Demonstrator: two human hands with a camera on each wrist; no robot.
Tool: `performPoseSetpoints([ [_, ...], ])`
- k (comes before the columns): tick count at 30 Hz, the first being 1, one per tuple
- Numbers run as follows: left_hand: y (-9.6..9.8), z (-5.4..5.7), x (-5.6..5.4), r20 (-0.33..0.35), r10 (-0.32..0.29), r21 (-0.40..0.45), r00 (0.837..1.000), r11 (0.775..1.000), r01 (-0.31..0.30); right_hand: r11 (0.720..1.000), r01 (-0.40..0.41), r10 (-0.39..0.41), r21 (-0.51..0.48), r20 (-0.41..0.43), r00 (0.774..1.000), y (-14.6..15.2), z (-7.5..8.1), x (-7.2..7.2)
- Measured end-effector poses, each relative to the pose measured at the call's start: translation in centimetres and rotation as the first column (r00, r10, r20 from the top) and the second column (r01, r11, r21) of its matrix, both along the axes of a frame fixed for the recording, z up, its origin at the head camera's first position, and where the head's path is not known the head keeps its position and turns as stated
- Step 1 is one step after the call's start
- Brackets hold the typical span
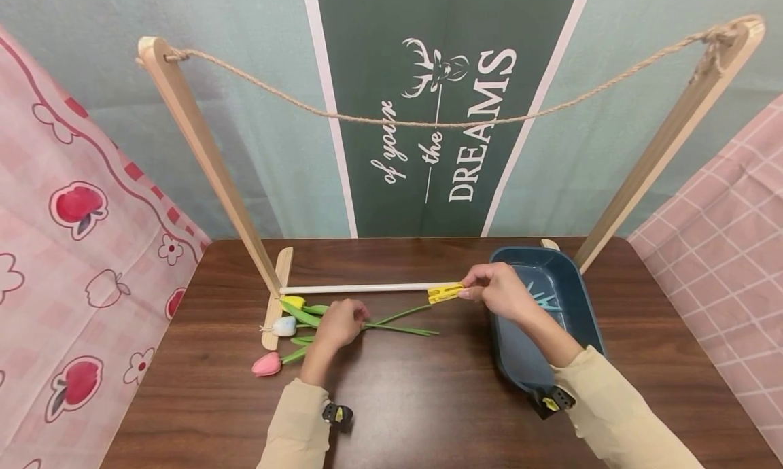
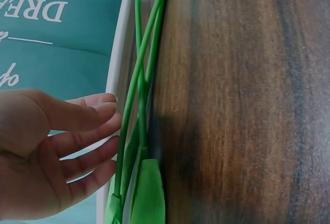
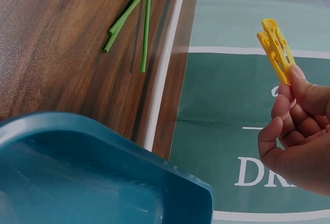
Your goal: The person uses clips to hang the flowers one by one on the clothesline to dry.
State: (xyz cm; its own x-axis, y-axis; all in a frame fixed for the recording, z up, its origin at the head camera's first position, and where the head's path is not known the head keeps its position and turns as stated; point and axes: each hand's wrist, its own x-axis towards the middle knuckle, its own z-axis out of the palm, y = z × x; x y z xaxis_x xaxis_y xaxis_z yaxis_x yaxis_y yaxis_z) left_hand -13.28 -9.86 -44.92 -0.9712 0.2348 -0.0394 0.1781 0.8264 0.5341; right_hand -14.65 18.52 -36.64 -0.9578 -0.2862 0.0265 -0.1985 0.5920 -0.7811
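My right hand [image 1: 498,289] pinches a yellow clothespin [image 1: 445,293] by one end, between thumb and forefinger. In the right wrist view the clothespin [image 3: 276,48] points up and away from the fingers. My left hand [image 1: 340,323] is over the stems of the artificial tulips, its fingers loosely bent. The left wrist view has those fingertips right beside the green stems [image 2: 140,74]; I cannot tell whether they touch. The flower heads, one yellow [image 1: 292,303], one white-blue [image 1: 283,327] and one pink [image 1: 266,364], lie to the left on the table.
A blue basin [image 1: 588,306] stands under my right forearm, with light blue clothespins [image 1: 543,299] inside. Twine [image 1: 422,124] sags between the left wooden post [image 1: 208,149] and the right wooden post [image 1: 673,129]. A white rod [image 1: 361,289] runs low behind the flowers.
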Motion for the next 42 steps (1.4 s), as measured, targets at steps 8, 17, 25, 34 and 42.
performPoseSetpoints([
  [8, 0.0, -0.5, 0.2, -0.001, 0.037, -0.012, 0.999, 0.999, -0.037, 1.000, 0.006, -0.006, 0.005, -0.006, 1.000, 0.0, -0.3, 0.3],
  [17, -0.5, -1.3, 0.2, -0.016, 0.071, -0.014, 0.997, 0.997, -0.071, 1.000, 0.008, -0.008, 0.004, -0.032, 0.999, 0.1, -0.8, 0.5],
  [25, -0.8, -1.6, 0.3, -0.015, 0.086, 0.004, 0.996, 0.996, -0.086, 1.000, 0.006, -0.007, -0.010, -0.042, 0.999, 0.1, -1.2, 0.8],
  [34, -0.8, -1.2, 0.5, 0.013, 0.102, 0.015, 0.995, 0.995, -0.102, 1.000, 0.012, -0.012, 0.008, -0.031, 0.999, 0.2, -1.1, 0.8],
  [42, -1.0, -0.7, 0.6, -0.013, 0.096, 0.034, 0.995, 0.995, -0.095, 1.000, 0.016, -0.016, 0.012, -0.030, 0.999, 0.3, -1.0, 0.9],
])
